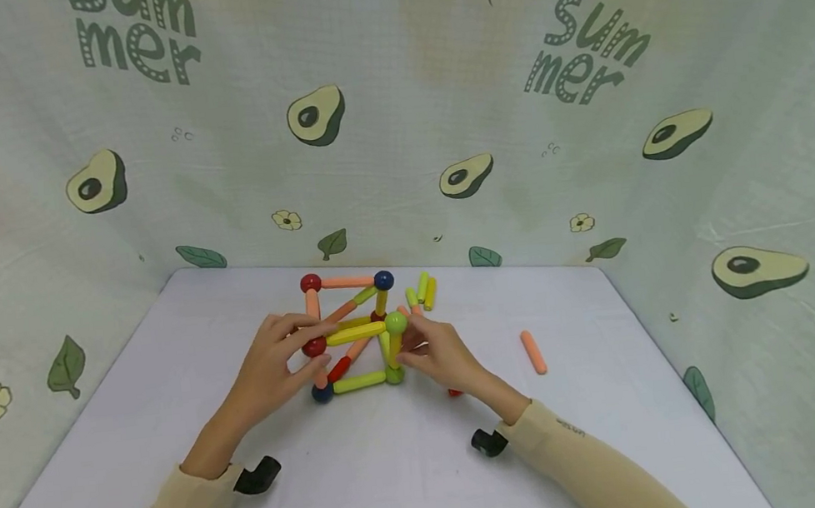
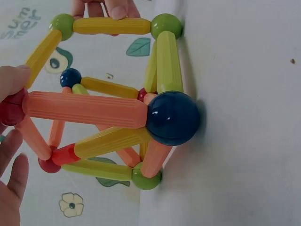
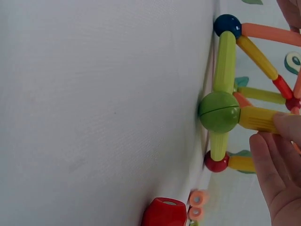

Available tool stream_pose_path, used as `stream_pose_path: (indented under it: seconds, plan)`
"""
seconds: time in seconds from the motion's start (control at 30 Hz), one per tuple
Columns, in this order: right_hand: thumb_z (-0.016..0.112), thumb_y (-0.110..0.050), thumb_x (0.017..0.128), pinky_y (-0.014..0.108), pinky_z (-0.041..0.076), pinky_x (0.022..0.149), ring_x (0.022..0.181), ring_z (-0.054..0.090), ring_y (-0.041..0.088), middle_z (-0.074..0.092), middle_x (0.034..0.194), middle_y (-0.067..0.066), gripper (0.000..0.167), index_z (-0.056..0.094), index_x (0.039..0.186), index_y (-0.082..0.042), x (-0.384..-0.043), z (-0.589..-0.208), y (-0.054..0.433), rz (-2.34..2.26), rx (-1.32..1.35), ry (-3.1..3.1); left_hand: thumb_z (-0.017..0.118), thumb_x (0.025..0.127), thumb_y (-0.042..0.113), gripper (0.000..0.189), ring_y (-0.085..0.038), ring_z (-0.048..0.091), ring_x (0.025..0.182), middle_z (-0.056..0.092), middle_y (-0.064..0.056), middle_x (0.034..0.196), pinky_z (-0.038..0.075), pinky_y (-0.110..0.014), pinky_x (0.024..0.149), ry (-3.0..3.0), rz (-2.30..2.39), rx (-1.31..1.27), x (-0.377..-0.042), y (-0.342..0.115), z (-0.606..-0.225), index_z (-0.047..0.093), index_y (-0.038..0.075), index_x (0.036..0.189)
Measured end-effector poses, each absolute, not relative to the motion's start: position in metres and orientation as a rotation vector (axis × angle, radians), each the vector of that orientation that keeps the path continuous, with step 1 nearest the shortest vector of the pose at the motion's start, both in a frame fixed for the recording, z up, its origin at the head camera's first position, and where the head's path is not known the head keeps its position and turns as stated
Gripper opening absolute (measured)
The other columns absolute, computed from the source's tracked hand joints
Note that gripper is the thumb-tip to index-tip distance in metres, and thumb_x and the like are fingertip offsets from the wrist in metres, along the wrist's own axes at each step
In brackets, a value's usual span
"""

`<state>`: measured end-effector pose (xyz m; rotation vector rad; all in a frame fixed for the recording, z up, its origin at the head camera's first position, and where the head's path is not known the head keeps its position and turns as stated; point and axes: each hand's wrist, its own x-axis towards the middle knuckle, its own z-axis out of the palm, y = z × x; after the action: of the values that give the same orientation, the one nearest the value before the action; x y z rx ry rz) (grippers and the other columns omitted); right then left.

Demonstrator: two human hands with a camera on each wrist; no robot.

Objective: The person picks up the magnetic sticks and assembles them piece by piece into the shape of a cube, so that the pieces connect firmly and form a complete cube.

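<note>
A cube-like frame of coloured rods and balls stands on the white table. My left hand [image 1: 269, 366] grips the red ball [image 2: 11, 110] at its upper front left corner. Below that ball, an orange rod [image 2: 89, 109] runs down to a dark blue ball [image 2: 173, 117] on the table. With thumb and fingers, my right hand [image 1: 443, 352] pinches the upright yellow rod [image 3: 257, 118] at the front right. This rod joins an upper green ball [image 1: 396, 322] to a lower green ball [image 3: 219, 112]. Across the top front, a yellow rod [image 1: 354, 334] links the red and green balls.
Right of the frame lies a loose orange rod [image 1: 534, 353]. Behind my right hand are several loose rods, including a yellow one [image 1: 430, 294]. A red piece [image 3: 164, 213] sits near my right wrist. A printed cloth [image 1: 394, 138] hangs behind the table [image 1: 372, 476].
</note>
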<state>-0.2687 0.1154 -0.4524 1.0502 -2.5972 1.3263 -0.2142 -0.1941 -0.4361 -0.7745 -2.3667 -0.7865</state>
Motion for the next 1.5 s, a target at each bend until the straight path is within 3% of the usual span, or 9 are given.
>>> stream_pose_path:
  seconds: [0.3,0.53,0.67,0.87,1.03,1.23,1.5]
  plan:
    - [0.083,-0.007,0.093,0.028,0.062,0.086,0.1,0.075,0.021,0.075,0.107,0.006,0.034,0.065,0.122,-0.01,-0.267,-0.452,0.12,1.299,1.05,-2.61,0.082,0.093,0.008,0.047,-0.015,0.05,0.108,0.067,0.0,0.133,0.049,-0.029,0.084,-2.384,-0.817,-0.818,-0.21,-0.193,-0.44,0.07,0.018,0.137]
    - [0.076,-0.007,0.098,0.046,0.061,0.095,0.11,0.072,0.033,0.072,0.125,0.018,0.037,0.067,0.134,-0.007,-0.265,-0.442,0.151,1.179,1.162,-2.742,0.084,0.091,0.005,0.05,-0.016,0.05,0.107,0.067,-0.002,0.133,0.047,-0.029,0.084,-2.378,-0.815,-0.827,-0.209,-0.194,-0.441,0.069,0.018,0.137]
    - [0.073,-0.008,0.1,0.052,0.058,0.099,0.117,0.067,0.034,0.072,0.128,0.013,0.034,0.069,0.133,-0.006,-0.26,-0.438,0.184,0.943,1.185,-2.872,0.084,0.091,0.006,0.051,-0.015,0.049,0.107,0.066,-0.003,0.133,0.049,-0.03,0.084,-2.393,-0.814,-0.813,-0.209,-0.194,-0.443,0.068,0.018,0.138]
    - [0.077,-0.004,0.096,0.046,0.056,0.101,0.116,0.067,0.024,0.073,0.123,0.002,0.031,0.075,0.126,-0.008,-0.248,-0.445,0.221,0.731,1.222,-2.952,0.082,0.093,0.009,0.049,-0.015,0.049,0.108,0.066,-0.002,0.134,0.049,-0.03,0.085,-2.418,-0.823,-0.794,-0.21,-0.195,-0.444,0.068,0.019,0.139]
    - [0.082,-0.002,0.091,0.036,0.058,0.092,0.102,0.067,0.021,0.073,0.112,0.002,0.031,0.076,0.12,-0.008,-0.242,-0.456,0.229,0.734,1.246,-2.91,0.083,0.092,0.005,0.051,-0.015,0.048,0.107,0.066,-0.002,0.133,0.048,-0.03,0.083,-2.394,-0.836,-0.817,-0.212,-0.194,-0.445,0.068,0.018,0.138]
    - [0.083,-0.004,0.091,0.026,0.056,0.079,0.088,0.063,0.011,0.072,0.099,-0.002,0.02,0.076,0.108,-0.012,-0.24,-0.46,0.214,0.765,1.212,-2.893,0.082,0.093,0.007,0.049,-0.015,0.048,0.108,0.066,-0.002,0.133,0.046,-0.028,0.084,-2.377,-0.844,-0.838,-0.212,-0.195,-0.445,0.067,0.019,0.139]
    - [0.081,-0.01,0.096,0.027,0.061,0.077,0.083,0.066,0.006,0.076,0.103,-0.003,0.021,0.078,0.116,-0.011,-0.225,-0.443,0.157,1.017,1.126,-2.758,0.081,0.094,0.008,0.049,-0.017,0.049,0.11,0.066,-0.002,0.134,0.049,-0.031,0.087,-2.403,-0.837,-0.835,-0.21,-0.196,-0.443,0.066,0.018,0.14]
